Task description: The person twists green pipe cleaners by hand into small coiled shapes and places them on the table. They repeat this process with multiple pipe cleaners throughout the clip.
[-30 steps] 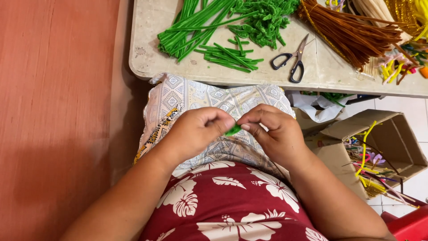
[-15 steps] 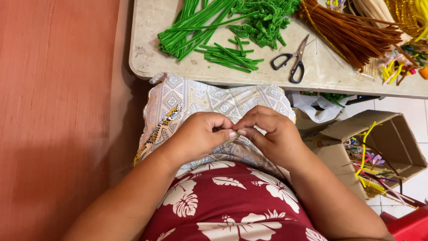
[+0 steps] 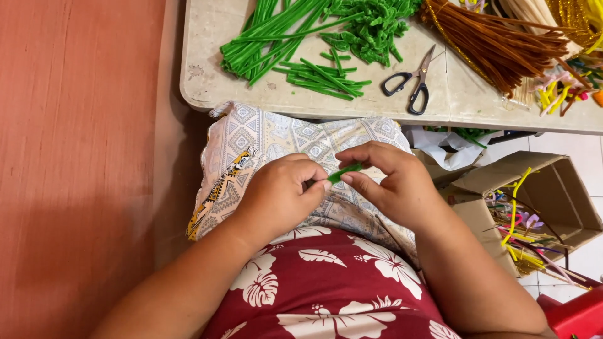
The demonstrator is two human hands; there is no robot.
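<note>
Green pipe-cleaner piece sits pinched between our two hands above our lap, below a pale surface holding green stems, brown stems and scissors. Our left hand and right hand curl inward, fingers closed on its ends.

A home craft corner: a pale table heaped with green pipe cleaners, brown ones, scissors, and a cardboard box of scraps on tiled floor.
</note>
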